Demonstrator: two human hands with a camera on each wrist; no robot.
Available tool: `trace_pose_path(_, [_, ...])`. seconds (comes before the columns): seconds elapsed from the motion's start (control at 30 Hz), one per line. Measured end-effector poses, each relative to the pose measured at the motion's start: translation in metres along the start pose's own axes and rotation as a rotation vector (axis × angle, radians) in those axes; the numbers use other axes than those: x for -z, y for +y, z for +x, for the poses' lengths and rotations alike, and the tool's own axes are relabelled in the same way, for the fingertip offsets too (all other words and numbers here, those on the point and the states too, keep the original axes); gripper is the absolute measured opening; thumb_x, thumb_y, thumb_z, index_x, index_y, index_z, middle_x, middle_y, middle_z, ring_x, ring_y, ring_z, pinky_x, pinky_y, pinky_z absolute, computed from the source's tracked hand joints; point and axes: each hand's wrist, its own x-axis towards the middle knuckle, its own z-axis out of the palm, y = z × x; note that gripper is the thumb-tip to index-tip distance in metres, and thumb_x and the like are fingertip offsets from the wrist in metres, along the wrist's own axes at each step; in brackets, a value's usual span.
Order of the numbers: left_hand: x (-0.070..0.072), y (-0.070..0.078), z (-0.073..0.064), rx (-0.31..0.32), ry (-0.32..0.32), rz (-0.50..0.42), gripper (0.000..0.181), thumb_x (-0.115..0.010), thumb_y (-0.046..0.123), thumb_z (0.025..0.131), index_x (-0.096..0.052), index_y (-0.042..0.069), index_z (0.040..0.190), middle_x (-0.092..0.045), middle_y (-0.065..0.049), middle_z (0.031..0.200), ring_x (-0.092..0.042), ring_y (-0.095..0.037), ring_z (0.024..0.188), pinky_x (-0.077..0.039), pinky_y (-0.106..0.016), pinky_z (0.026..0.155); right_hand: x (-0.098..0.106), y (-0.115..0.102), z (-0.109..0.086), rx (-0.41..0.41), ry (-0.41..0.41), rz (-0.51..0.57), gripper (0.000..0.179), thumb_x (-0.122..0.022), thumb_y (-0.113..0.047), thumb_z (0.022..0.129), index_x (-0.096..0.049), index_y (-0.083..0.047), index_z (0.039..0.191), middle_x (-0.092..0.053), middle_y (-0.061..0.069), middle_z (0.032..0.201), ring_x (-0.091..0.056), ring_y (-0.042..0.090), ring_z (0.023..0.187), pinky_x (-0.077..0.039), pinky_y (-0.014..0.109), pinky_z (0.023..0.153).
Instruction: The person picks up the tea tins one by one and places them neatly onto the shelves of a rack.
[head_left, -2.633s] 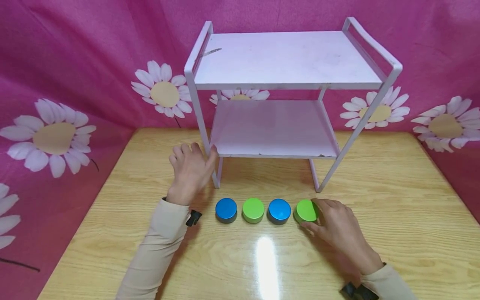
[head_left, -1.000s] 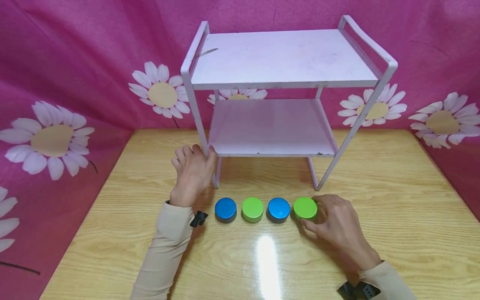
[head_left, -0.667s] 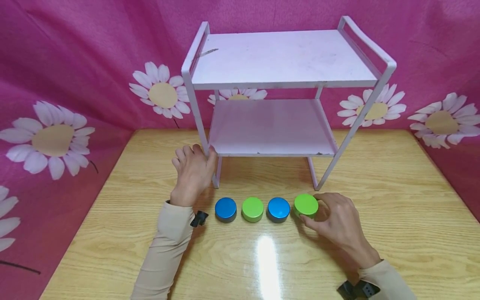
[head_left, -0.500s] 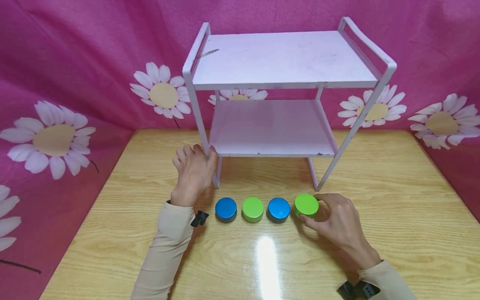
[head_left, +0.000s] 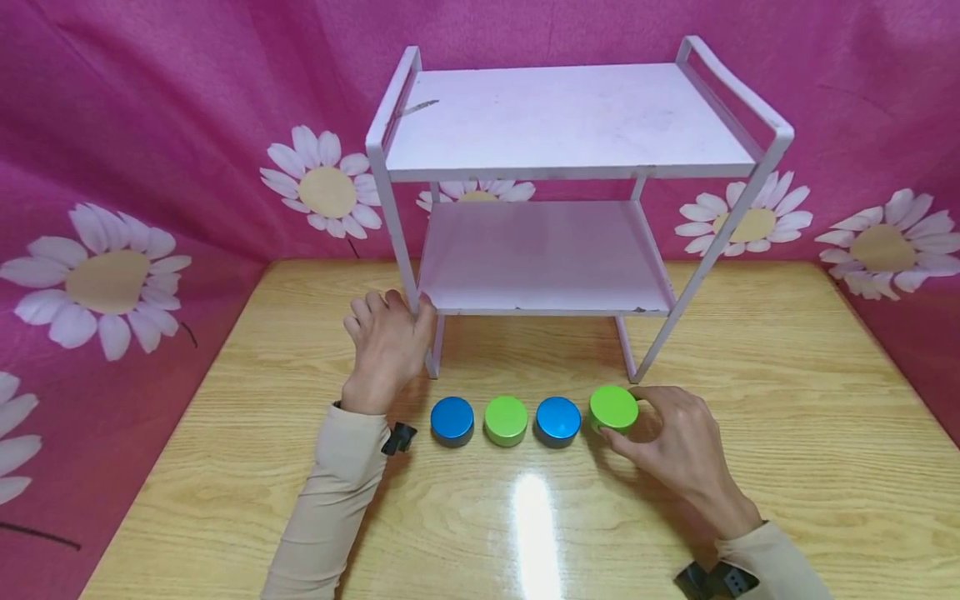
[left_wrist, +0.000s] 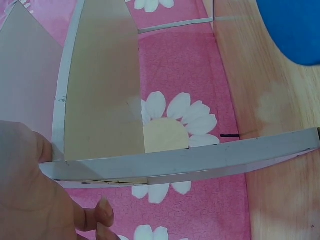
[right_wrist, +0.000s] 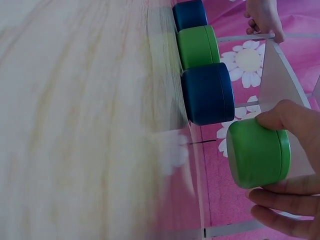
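My right hand (head_left: 678, 446) pinches a round green tin (head_left: 613, 407) between thumb and fingers, at the right end of a row. In the right wrist view this green tin (right_wrist: 255, 152) hangs just off the tabletop. Left of it stand a blue tin (head_left: 558, 420), a second green tin (head_left: 506, 419) and another blue tin (head_left: 452, 419), all upright with lids on. At the left front leg of a white two-tier rack (head_left: 547, 254), my left hand (head_left: 388, 350) grips the frame, its thumb at the lower shelf's corner and its fingers on the outer side.
The rack stands on a wood-grain table (head_left: 247, 467) behind the tins, with raised side rails at its top. A pink cloth (head_left: 210, 100) printed with daisies hangs at the back and sides. A bright glare streak lies on the table in front.
The right hand has closed on the rightmost green tin and raised it slightly from the table. The left hand stays at the rack's leg, and the other tins have not moved.
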Motion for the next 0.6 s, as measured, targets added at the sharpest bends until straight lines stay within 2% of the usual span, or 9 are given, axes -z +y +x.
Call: trace_pose_path(0.6, [0.0005,-0.0010,0.0003,0.007,-0.023,0.001,0.051,-0.029,0.043,0.098,-0.045,-0.005,0.100,-0.039,-0.020,0.095,-0.031,-0.035,0.094,-0.021,-0.048,0.080,0.0017,-0.0060,0.0084,0.012,0.019,0.022,0.053,-0.088,-0.028,0.056,-0.069,0.002,0.096,-0.071,0.015,0.089,-0.064,0.037,0.089,-0.045,0.057,0.078])
